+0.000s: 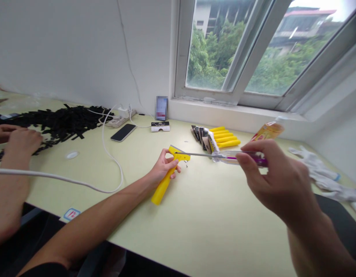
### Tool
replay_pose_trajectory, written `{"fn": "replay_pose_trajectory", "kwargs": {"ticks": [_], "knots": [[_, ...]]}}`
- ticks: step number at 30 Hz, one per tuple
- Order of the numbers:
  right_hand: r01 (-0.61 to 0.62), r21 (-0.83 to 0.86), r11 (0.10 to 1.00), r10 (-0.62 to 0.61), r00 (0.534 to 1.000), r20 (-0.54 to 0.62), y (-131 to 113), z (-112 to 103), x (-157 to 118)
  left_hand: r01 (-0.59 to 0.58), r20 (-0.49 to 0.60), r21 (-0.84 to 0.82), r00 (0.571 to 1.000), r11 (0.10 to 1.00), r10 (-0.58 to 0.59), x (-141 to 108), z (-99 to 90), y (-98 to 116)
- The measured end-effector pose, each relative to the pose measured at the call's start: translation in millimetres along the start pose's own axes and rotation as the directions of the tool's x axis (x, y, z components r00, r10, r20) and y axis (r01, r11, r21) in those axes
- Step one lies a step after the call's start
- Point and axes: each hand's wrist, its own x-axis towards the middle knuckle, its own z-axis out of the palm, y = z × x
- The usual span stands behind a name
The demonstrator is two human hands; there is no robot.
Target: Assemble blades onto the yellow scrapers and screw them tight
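Note:
My left hand (163, 167) grips a yellow plastic scraper (163, 188) near its T-shaped head, in the middle of the table. My right hand (270, 173) holds a screwdriver (224, 156) with a clear and purple handle, level above the table. Its long steel shaft reaches across to the scraper head, and the tip appears to touch it at the far end. A tiny metal screw (186, 165) lies just below the scraper head. Beyond the shaft stand a row of loose yellow handles (225, 137) and a group of dark scraper heads (202, 135).
A co-worker's hands (22, 140) work at the left beside a heap of black strips (59, 121). A white cable (108, 154) runs from a power strip (117, 121) across the table, near a phone (122, 132). White gloves (319, 169) lie at the right.

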Motion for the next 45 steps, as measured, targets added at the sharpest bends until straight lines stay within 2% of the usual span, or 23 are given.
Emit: {"fn": "replay_pose_trajectory", "kwargs": {"ticks": [3, 5, 8, 11, 12, 16, 20, 24, 28, 31, 33, 36, 40, 43, 45], "knots": [[0.055, 0.134, 0.989, -0.074, 0.988, 0.135, 1.6, -1.7, 0.8, -0.008, -0.024, -0.001, 1.000, 1.000, 0.008, 0.1, 1.1, 0.3], [0.066, 0.107, 0.992, -0.077, 0.992, 0.102, 3.8, -3.8, 1.3, -0.010, -0.013, 0.005, 1.000, 1.000, 0.010, -0.6, 3.0, -0.6], [-0.004, 0.017, 1.000, 0.003, 0.999, 0.035, 6.6, -6.7, 1.8, 0.007, -0.003, 0.025, 1.000, 1.000, -0.007, -2.0, 5.7, -2.6], [0.011, 0.111, 0.994, -0.027, 0.989, 0.143, 7.1, -9.0, 2.1, -0.002, -0.015, 0.030, 1.000, 1.000, 0.003, -2.9, 6.5, -2.4], [0.021, 0.113, 0.993, -0.038, 0.989, 0.146, 6.9, -9.6, 2.1, -0.012, -0.014, 0.030, 1.000, 0.999, 0.013, -3.2, 6.4, -1.7], [-0.066, -0.018, 0.998, 0.067, 0.997, 0.049, 7.8, -9.5, 2.3, -0.038, -0.004, 0.019, 0.999, 0.999, 0.038, -3.7, 5.4, 1.4], [-0.001, 0.110, 0.994, -0.016, 0.988, 0.153, 12.7, -7.4, 2.1, -0.046, -0.034, 0.014, 0.998, 0.999, 0.047, -3.2, 4.5, 2.6], [-0.064, 0.031, 0.997, 0.063, 0.997, 0.050, 13.9, -5.6, 0.9, -0.055, -0.033, 0.016, 0.998, 0.998, 0.055, -3.0, 5.2, 2.2], [0.013, 0.174, 0.985, -0.030, 0.995, 0.095, 11.6, -3.9, 0.1, -0.057, -0.056, 0.029, 0.997, 0.998, 0.058, -2.8, 6.2, 1.1], [-0.063, 0.055, 0.996, 0.062, 0.997, 0.035, 11.0, -3.3, 0.9, -0.063, -0.054, 0.039, 0.996, 0.997, 0.065, -2.5, 5.7, 0.1], [-0.046, 0.056, 0.997, 0.042, 0.997, 0.062, 12.1, -3.1, 2.2, -0.072, -0.059, 0.038, 0.995, 0.997, 0.074, -2.3, 4.8, -0.2], [0.041, 0.136, 0.990, -0.061, 0.988, 0.145, 13.7, -2.6, 3.7, -0.091, -0.074, 0.039, 0.993, 0.995, 0.094, -2.1, 3.6, 0.9], [-0.032, 0.016, 0.999, 0.031, 0.998, 0.046, 12.0, -0.4, 4.2, -0.106, -0.074, 0.041, 0.991, 0.994, 0.109, -1.9, 2.9, 4.4], [0.009, 0.118, 0.993, -0.023, 0.993, 0.119, 10.4, 0.2, 4.2, -0.118, -0.100, 0.054, 0.987, 0.992, 0.123, -1.2, 2.2, 5.8], [-0.023, 0.129, 0.991, 0.009, 0.994, 0.109, 10.7, -0.1, 3.9, -0.131, -0.109, 0.073, 0.984, 0.989, 0.138, -0.8, 1.8, 5.3]]}}
